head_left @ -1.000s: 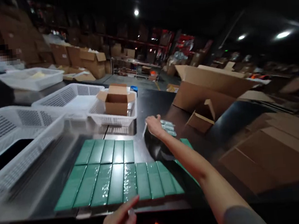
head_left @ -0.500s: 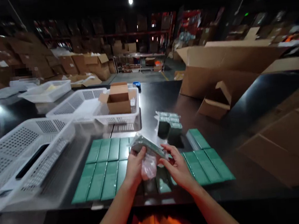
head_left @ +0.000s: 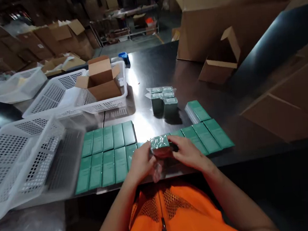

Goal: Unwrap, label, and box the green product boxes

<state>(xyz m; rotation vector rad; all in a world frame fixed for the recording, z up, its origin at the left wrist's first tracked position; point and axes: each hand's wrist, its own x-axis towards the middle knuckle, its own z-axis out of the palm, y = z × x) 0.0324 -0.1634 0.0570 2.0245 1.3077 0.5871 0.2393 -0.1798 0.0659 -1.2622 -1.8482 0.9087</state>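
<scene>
Between my two hands, close to the table's front edge, is a small green box wrapped in shiny clear plastic [head_left: 160, 143]. My left hand [head_left: 141, 161] grips its left side and my right hand [head_left: 186, 151] its right side, fingers closed on it. Crumpled clear, pinkish plastic film [head_left: 157, 171] hangs below the box by my left fingers. Rows of flat green boxes [head_left: 109, 170] lie to the left of my hands, and more green boxes [head_left: 206, 137] lie to the right. Several plastic-wrapped green boxes [head_left: 163, 100] stand together farther back.
White perforated baskets [head_left: 21, 123] stand on the left; one holds an open brown carton [head_left: 104, 89]. Behind it sits a blue tape dispenser-like object [head_left: 123, 57]. A large carton [head_left: 216, 22] and a small open box [head_left: 217, 70] occupy the right, with another carton [head_left: 292, 106] nearer.
My view has tilted downward. The wrapped box, earlier held up at a slant, is now lower and nearer my body, its small end facing up. Both hands have come closer together around it.
</scene>
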